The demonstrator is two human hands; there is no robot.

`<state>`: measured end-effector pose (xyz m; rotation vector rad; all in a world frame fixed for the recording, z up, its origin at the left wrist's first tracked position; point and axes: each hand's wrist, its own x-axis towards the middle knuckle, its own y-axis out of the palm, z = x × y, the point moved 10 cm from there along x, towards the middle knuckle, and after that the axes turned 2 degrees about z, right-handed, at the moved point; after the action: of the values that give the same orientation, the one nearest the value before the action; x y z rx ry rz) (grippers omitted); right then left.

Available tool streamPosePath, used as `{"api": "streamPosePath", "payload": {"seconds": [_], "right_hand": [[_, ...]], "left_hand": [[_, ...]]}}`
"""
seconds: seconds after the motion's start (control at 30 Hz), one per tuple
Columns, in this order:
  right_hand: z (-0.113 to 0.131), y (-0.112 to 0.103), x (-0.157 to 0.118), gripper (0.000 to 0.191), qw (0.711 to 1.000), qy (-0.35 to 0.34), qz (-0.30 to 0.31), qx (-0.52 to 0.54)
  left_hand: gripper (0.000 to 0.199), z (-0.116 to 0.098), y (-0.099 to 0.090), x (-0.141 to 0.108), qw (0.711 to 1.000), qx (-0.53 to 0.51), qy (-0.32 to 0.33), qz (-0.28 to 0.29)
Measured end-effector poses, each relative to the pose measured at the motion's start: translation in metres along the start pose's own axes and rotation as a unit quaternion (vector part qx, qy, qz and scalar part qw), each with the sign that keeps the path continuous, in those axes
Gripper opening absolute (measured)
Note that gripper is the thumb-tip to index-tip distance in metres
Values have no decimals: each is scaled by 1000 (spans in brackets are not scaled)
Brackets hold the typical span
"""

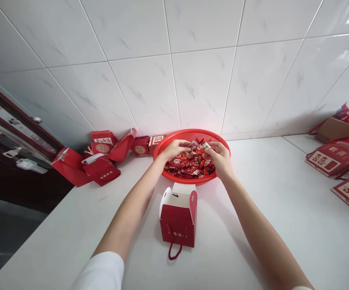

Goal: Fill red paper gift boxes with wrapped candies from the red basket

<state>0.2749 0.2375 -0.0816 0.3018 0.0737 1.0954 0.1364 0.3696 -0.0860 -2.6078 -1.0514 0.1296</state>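
A white tiled wall (204, 88) fills the background, and below it a broad white table (283, 181) stretches across the scene. Against the far side, in the middle, sits a round red plastic basket (192, 131) with mesh sides, well stocked. At the far left is a loose cluster of red gift boxes (103, 167), tumbled together, some with flaps standing up. At the right edge are red boxes with printed characters (325, 159), their tops seemingly folded; whether either group is filled cannot be told. One open red box (177, 229) stands upright at the near side of the basket, its flaps raised and white lining showing; its floor is hidden, so its contents cannot be judged. Two bare hands reach past it into the basket, apart from each other: the left hand (177, 149) bends over the left side, its grip unclear, while the right hand (218, 155) pinches at the right. Beneath them lie many small wrapped sweets (192, 163), mostly red. Smallest is a pale packet (206, 145) between the right finger and thumb. The work seems partway along: sweets are being picked out, but the near box is not yet closed.
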Motion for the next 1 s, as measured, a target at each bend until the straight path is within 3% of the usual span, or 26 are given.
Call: {"api": "streamPosePath", "payload": {"seconds": [0.27, 0.6, 0.83, 1.0], "right_hand": [[-9, -1, 7, 31, 997, 34, 14, 63], [-5, -1, 6, 40, 997, 9, 25, 79], [-1, -3, 4, 44, 997, 6, 4, 83], [1, -4, 3, 45, 997, -11, 0, 75]], "left_hand": [[47, -11, 3, -7, 995, -97, 13, 2], [29, -19, 6, -12, 987, -151, 37, 30], [49, -28, 10, -16, 990, -121, 65, 37], [48, -25, 8, -16, 991, -115, 67, 28]]}}
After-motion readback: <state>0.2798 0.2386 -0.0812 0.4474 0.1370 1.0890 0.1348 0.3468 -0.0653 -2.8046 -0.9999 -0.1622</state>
